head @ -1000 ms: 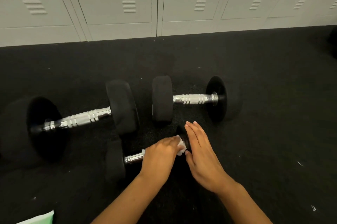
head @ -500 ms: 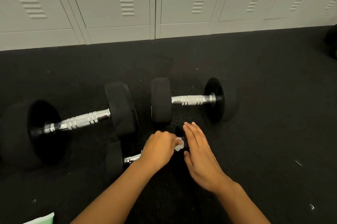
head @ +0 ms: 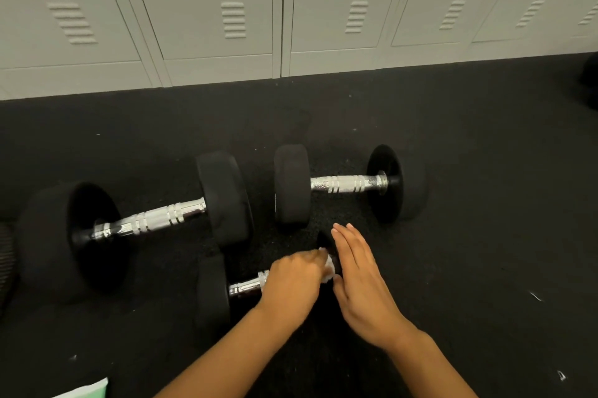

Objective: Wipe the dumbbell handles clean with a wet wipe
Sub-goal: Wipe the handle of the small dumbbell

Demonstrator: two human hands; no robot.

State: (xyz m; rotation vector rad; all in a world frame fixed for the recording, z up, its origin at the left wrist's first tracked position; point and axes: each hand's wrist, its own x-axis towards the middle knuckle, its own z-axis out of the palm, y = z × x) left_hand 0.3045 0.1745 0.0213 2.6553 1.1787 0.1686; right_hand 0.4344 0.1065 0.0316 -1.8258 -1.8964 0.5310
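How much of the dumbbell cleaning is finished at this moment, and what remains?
Nothing shows for certain as finished. In hand: the left hand holds the white wipe around the handle of the small dumbbell, while the right hand rests flat on its far weight. The large dumbbell and the middle dumbbell lie untouched; whether their handles are already clean cannot be told.

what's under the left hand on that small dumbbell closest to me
The left hand grips the small dumbbell's handle through a white wipe, which shows only at the fingertips. The covered handle stretch is hidden.
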